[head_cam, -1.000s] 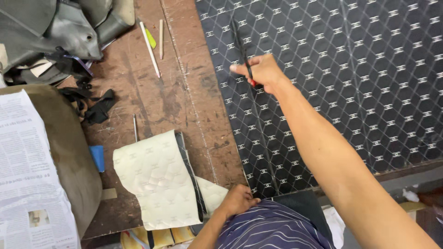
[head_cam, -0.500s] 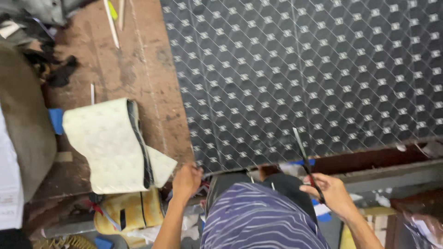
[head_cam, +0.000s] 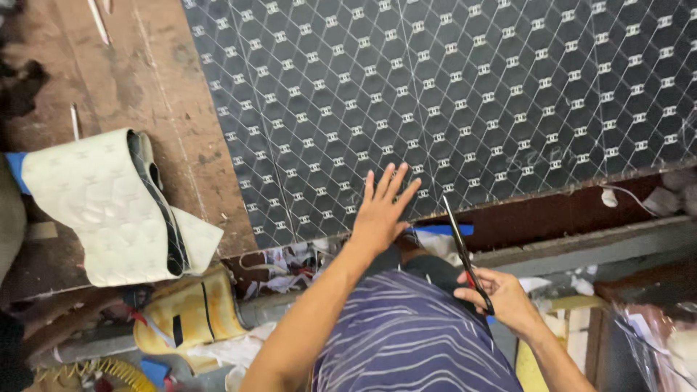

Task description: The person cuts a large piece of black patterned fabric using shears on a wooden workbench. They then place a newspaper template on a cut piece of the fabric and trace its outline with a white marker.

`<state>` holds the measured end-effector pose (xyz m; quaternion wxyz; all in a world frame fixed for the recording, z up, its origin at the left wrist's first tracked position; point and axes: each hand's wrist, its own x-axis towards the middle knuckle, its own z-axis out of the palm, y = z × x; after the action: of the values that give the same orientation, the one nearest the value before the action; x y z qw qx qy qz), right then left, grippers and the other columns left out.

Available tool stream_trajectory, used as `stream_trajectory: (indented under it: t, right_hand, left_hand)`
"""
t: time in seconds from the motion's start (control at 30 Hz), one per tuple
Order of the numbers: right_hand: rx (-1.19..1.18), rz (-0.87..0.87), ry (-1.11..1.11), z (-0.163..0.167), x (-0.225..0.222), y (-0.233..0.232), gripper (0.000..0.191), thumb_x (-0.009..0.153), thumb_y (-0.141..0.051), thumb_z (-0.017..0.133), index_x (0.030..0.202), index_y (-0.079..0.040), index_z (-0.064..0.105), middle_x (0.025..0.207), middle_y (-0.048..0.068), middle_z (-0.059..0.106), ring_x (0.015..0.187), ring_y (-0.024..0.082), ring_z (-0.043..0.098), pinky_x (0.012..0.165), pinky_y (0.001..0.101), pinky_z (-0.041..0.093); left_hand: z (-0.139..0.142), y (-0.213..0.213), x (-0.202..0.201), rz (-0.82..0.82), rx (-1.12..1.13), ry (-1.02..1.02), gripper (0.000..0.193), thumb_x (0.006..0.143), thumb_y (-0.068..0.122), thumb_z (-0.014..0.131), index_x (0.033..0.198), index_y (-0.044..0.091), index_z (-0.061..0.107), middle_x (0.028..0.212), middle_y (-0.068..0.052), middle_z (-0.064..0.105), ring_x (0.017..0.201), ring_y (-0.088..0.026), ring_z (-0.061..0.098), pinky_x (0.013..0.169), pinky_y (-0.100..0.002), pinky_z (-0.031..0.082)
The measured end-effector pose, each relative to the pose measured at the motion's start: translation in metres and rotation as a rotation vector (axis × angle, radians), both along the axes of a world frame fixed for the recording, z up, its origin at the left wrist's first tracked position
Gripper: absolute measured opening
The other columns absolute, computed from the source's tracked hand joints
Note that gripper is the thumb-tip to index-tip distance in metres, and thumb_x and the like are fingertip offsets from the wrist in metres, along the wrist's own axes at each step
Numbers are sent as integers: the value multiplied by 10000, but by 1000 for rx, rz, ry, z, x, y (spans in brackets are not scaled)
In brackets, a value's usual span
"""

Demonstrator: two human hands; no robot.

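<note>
A large dark quilted sheet (head_cam: 450,94) with a hexagon pattern and small white marks covers most of the wooden worktable (head_cam: 145,80). My left hand (head_cam: 383,207) lies flat with fingers spread on the sheet's near edge. My right hand (head_cam: 501,297) is below the table edge, by my striped shirt, holding black scissors (head_cam: 461,250) with red inside the handles. The blades point up toward the sheet's edge and stop just short of it.
A cream quilted piece (head_cam: 102,207) with a dark strip lies folded at the table's left near corner. A yellow padded part (head_cam: 190,312) and scraps (head_cam: 290,268) sit below the table edge. Thin sticks (head_cam: 98,22) lie far left. A clear plastic bag (head_cam: 664,337) is at lower right.
My right hand has brought the scissors from the middle of the sheet down to its near edge. My left hand rose from the table edge and now presses flat on the sheet.
</note>
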<state>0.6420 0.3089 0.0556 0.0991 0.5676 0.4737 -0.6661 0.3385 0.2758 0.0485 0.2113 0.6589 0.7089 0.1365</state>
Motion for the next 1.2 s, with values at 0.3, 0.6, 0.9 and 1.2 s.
stream_trajectory:
  t: [0.3, 0.6, 0.9, 1.2]
  right_hand:
    - [-146, 54, 26, 3, 9, -5, 373, 740, -138, 863, 1083, -34, 760, 773, 1, 739, 700, 80, 658, 655, 251, 520]
    - [-153, 126, 87, -13, 8, 3, 387, 780, -124, 848, 1138, -43, 726, 786, -43, 650, 722, 65, 588, 676, 253, 487]
    - [-98, 191, 0, -9, 9, 12, 343, 789, -121, 849, 1110, -50, 750, 750, -45, 595, 691, 61, 550, 645, 240, 437]
    - [-6, -13, 96, -47, -26, -13, 368, 781, -143, 854, 1097, -45, 692, 722, -35, 648, 615, 41, 554, 549, 215, 442]
  left_hand:
    - [-16, -1, -13, -24, 23, -111, 813, 778, 259, 828, 1504, 176, 472, 1655, -88, 297, 1545, -297, 243, 1264, -540, 186]
    - [-24, -4, -20, -1, 110, -243, 587, 877, 173, 751, 1434, 144, 567, 1627, -96, 374, 1524, -296, 325, 1262, -540, 227]
    - [-29, -5, -26, 35, 86, -348, 533, 900, 138, 728, 1412, 132, 579, 1649, -90, 363, 1551, -290, 295, 1292, -536, 184]
    - [-51, -10, -9, 238, 31, -146, 858, 962, 422, 692, 1634, 134, 243, 1718, -141, 119, 1599, -321, 116, 1279, -602, 81]
